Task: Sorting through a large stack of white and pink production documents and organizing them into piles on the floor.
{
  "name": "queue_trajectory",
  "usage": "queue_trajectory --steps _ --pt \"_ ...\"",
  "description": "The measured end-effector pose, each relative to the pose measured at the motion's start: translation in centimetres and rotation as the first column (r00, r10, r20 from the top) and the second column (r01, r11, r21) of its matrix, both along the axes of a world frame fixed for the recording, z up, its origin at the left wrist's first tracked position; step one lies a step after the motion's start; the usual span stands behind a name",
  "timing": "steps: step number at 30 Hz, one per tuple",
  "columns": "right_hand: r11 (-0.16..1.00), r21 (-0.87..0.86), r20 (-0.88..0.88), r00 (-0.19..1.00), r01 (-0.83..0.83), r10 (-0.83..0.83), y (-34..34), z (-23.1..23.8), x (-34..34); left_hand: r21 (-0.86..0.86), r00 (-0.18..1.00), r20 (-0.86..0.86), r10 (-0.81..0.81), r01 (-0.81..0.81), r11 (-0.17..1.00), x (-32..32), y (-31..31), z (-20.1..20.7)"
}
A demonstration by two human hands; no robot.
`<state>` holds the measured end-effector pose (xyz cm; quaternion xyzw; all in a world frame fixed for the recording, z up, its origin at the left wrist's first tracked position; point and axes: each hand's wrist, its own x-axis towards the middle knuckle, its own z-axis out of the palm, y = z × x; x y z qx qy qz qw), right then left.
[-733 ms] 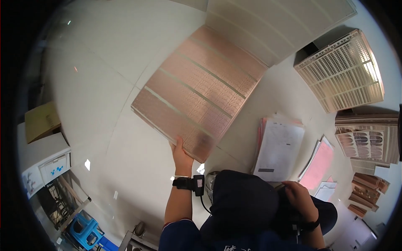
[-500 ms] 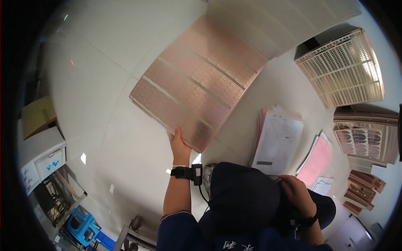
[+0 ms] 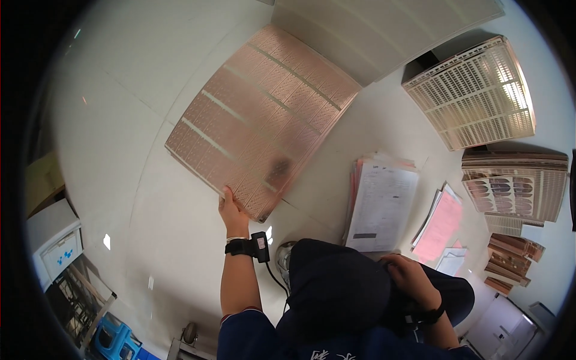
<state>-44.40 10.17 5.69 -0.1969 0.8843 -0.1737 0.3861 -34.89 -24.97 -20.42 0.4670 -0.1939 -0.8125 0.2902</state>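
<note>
My left hand is closed on the near corner of a copper-coloured circuit board panel, with the thumb on top and the other fingers hidden underneath. The panel is large and rectangular, with rows of small traces crossed by pale strips. A dark smudge or reflection shows on its near part; whether it is one sheet or a stack I cannot tell. My right hand lies over my dark-clothed knee, its fingers loosely bent and no object visible in it. A black strap with a small box circles my left wrist.
A large pale sheet stands beyond the panel. Stacked papers and pink sheets lie on the tiled floor to the right. Perforated gold panels and more boards lean along the right wall. A blue stool stands lower left.
The whole scene has shifted slightly left in view. My left hand keeps its hold on the panel's corner, and my right hand stays on my knee.
</note>
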Motion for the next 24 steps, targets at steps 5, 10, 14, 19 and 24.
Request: queue_trajectory --steps 5,10,14,19,24 --pt "0.998 -0.024 -0.025 0.998 -0.052 0.051 -0.2 -0.2 0.0 -0.040 0.999 0.040 0.029 -0.027 0.999 0.0 -0.5 -0.4" --pt "0.997 -0.019 -0.022 0.997 -0.078 0.078 -0.1 -0.5 0.0 -0.019 0.999 0.050 0.022 -0.021 1.000 0.0 -0.5 -0.4" --pt "0.996 -0.010 -0.023 0.996 -0.090 0.090 -0.5 -0.3 0.0 -0.014 0.999 0.024 0.033 -0.032 0.999 0.1 -0.7 -0.8" --pt "0.996 -0.011 -0.023 0.996 -0.083 0.083 -0.5 -0.3 -0.1 -0.003 1.000 0.024 0.016 -0.016 1.000 0.2 -0.7 0.1" --pt "0.997 -0.015 -0.029 0.996 -0.081 0.080 -0.2 -0.4 -0.1 -0.018 0.999 0.040 0.011 -0.010 1.000 -0.1 -0.4 0.9"
